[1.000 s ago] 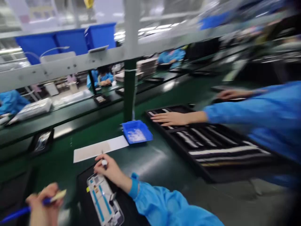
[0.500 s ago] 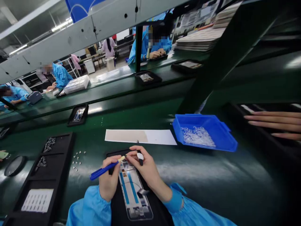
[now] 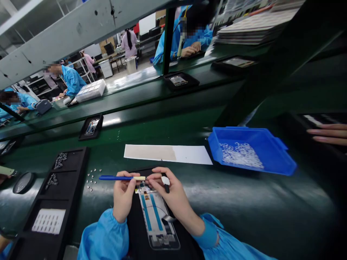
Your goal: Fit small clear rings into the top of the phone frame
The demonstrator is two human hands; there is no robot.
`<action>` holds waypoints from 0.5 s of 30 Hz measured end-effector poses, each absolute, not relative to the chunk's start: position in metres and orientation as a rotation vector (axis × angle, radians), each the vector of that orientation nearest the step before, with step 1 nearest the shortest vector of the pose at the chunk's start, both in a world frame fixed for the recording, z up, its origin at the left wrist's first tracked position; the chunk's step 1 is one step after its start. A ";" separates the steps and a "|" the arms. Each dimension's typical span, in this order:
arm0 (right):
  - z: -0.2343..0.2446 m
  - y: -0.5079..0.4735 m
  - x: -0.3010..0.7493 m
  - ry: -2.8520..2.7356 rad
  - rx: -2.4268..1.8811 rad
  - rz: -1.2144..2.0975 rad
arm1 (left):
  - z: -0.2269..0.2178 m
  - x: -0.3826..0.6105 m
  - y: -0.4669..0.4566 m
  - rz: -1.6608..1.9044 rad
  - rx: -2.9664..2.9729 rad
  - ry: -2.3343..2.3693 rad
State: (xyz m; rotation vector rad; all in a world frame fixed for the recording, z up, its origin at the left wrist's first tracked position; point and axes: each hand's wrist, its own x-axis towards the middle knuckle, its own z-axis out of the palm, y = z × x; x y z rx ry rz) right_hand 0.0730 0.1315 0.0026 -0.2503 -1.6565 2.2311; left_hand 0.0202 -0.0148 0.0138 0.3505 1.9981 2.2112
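"How many tools are in hand?"
"Two. The left hand (image 3: 124, 196) pinches one blue pen-like tool (image 3: 115, 178); the right hand (image 3: 169, 186) grips one dark tool (image 3: 166, 187), thumb and forefinger close together by the pen-like tool's pale tip."
"And the phone part (image 3: 152, 218)?"
"One, bearing two blue strips (image 3: 156, 211), on a black tray (image 3: 188, 247) beneath both hands."
"Beyond?"
"One white sheet (image 3: 193, 155), one blue bin (image 3: 279, 164)."
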 end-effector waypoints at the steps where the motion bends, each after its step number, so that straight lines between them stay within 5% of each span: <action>1: 0.002 0.131 0.073 -1.673 -0.244 2.203 | 0.015 0.019 -0.015 2.209 0.332 1.970; 15: 0.003 0.126 0.077 -1.780 -0.204 1.824 | 0.000 0.034 -0.012 2.167 1.001 2.470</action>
